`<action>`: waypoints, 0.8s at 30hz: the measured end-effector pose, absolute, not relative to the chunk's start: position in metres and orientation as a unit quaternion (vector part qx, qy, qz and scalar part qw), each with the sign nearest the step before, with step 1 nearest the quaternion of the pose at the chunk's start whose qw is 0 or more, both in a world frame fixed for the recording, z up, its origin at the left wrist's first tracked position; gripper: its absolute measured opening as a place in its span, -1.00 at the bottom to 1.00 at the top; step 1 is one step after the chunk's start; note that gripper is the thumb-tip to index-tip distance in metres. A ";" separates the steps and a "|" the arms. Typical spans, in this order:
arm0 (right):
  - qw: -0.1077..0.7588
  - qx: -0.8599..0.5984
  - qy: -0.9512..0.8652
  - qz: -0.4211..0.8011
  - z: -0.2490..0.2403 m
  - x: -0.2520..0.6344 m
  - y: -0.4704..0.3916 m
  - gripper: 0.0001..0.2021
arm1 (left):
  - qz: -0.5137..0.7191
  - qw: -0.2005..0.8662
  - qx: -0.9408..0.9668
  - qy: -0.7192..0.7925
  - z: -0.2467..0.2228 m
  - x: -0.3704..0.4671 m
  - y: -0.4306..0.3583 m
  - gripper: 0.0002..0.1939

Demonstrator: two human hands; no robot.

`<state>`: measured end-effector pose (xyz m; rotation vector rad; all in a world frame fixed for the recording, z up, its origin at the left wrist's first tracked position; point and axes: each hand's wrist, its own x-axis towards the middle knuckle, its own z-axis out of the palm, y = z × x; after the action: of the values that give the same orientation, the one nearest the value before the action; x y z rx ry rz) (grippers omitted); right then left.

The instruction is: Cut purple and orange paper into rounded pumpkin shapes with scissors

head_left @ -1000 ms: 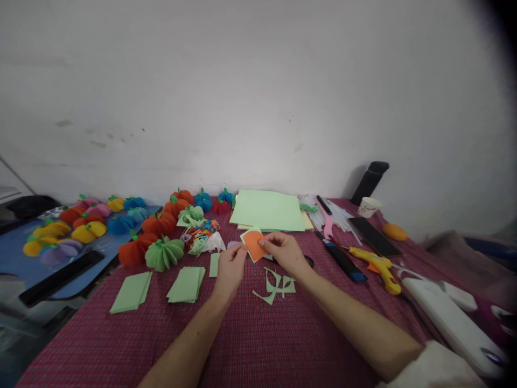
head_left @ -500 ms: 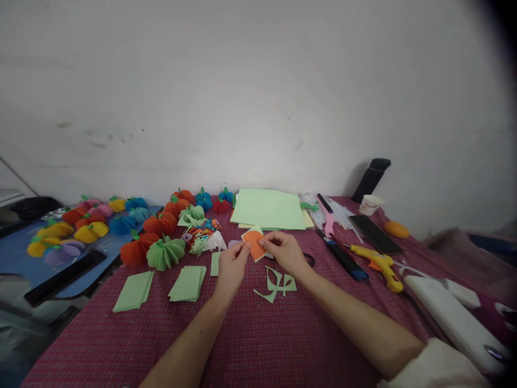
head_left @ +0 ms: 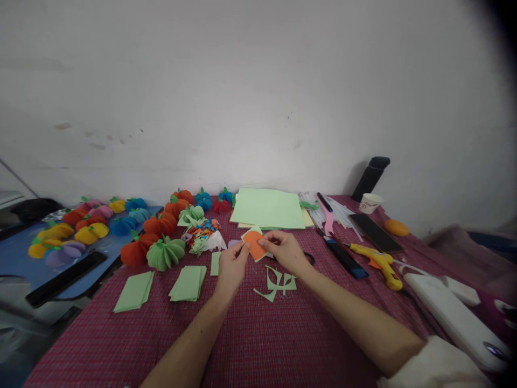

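Observation:
Between my two hands, above the middle of the table, is an orange paper piece (head_left: 255,244) with rounded edges, lying over a light green paper piece (head_left: 253,230) whose corners show behind it. My left hand (head_left: 233,265) pinches the left edge of both. At the right edge, my right hand (head_left: 286,250) pinches them with thumb and fingers. Curved green paper offcuts (head_left: 274,284) lie on the cloth below my hands. The dark loop of a scissors handle (head_left: 309,258) is partly hidden behind my right hand.
Stacked green paper rectangles (head_left: 188,283) lie left, near a green paper pumpkin (head_left: 165,253) and several orange ones. Large green sheets (head_left: 270,209) are at the back. Rightward are a yellow glue gun (head_left: 382,264), a blue-black cutter (head_left: 346,258), a paper cup (head_left: 370,203) and a phone (head_left: 375,233).
My hands hold the paper pieces in almost the same spot. The view has shifted very slightly; nothing on the table has visibly moved.

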<state>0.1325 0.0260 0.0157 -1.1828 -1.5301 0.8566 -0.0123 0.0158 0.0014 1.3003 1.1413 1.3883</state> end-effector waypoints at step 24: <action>0.507 -0.465 -0.621 0.376 0.013 0.132 0.028 -0.82 | 0.548 0.405 0.568 0.462 -0.010 -0.015 0.021 -0.68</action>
<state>0.1320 0.0278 0.0126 -1.1208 -1.4960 0.9070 -0.0152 0.0211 -0.0103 1.4329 1.1653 1.3831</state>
